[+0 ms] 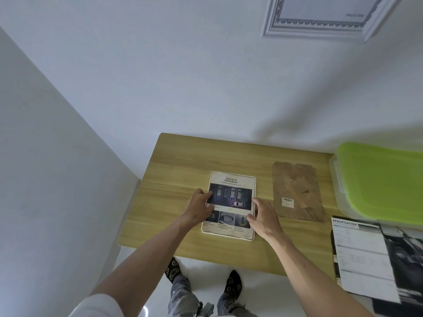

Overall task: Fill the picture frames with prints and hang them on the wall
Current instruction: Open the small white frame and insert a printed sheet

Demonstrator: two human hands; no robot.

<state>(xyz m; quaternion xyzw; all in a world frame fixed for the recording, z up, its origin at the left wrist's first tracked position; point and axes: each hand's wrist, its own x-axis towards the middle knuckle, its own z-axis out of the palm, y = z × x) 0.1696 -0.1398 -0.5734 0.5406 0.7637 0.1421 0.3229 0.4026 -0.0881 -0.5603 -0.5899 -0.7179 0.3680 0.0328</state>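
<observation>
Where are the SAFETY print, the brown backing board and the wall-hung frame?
SAFETY print (231, 203): head view, dark car photo at its middle.
brown backing board (297, 191): head view, centre of the board.
wall-hung frame (304, 32): head view, lower white moulding.

Left arm: bare, reaching forward and inward from the lower left, white sleeve at the upper arm.
Left hand: palm down, fingers bent, tips pressing down at the left edge of the print.
Right arm: bare, extended forward from the lower right, angled inward.
Right hand: palm down, fingers loosely curved, tips touching the print's right edge; grip around the edge cannot be told.
Hands: level with each other, apart.
Legs: patterned trousers, dark socks, standing on the floor.
</observation>
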